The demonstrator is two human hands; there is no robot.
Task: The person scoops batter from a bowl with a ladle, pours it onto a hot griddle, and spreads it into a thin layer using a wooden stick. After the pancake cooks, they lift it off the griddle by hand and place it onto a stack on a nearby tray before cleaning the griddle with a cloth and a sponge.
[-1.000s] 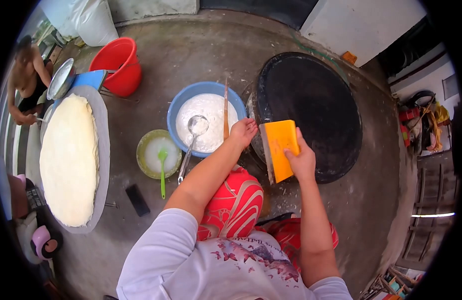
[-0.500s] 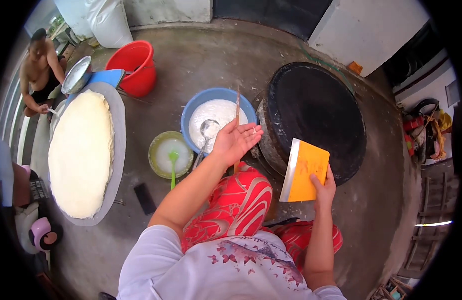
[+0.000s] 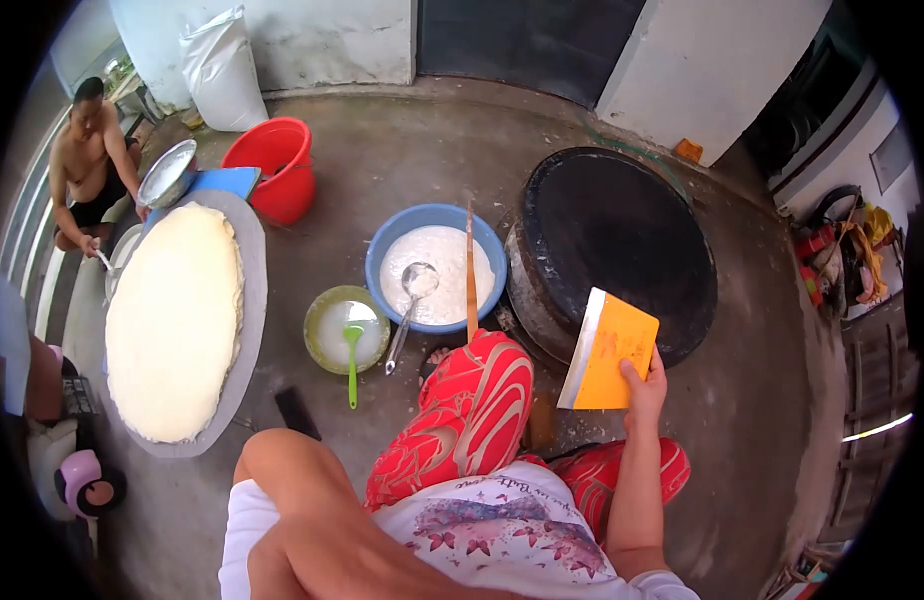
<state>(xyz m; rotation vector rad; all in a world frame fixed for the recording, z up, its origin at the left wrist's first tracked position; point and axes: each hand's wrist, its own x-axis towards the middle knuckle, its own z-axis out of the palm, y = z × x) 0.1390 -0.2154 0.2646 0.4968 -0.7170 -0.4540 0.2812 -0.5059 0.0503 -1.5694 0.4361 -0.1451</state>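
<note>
My right hand (image 3: 644,388) grips an orange scraper (image 3: 619,352) with a pale straight edge, held over the near side of a round black griddle (image 3: 622,240). My left arm is bent back towards my body, and its hand is out of the frame. In front of me a blue basin (image 3: 374,245) holds white batter (image 3: 412,252), with a metal ladle (image 3: 406,310) resting in it. A wooden stick (image 3: 471,270) lies across the basin's right side. Left of the basin, a green bowl (image 3: 314,350) contains whitish liquid and a green spatula (image 3: 353,370).
On the left, a pale stack of flat rounds (image 3: 172,320) covers most of a grey board (image 3: 252,290). A person (image 3: 90,170) sits beyond it, holding a light-coloured tool. A red bucket (image 3: 292,180) and white sack (image 3: 225,75) stand behind. A dark phone (image 3: 298,412) lies on the floor.
My left hand has drawn back from above the basin and left the frame, with the elbow now folded. My right hand still holds the scraper. The view has tilted slightly upward.
</note>
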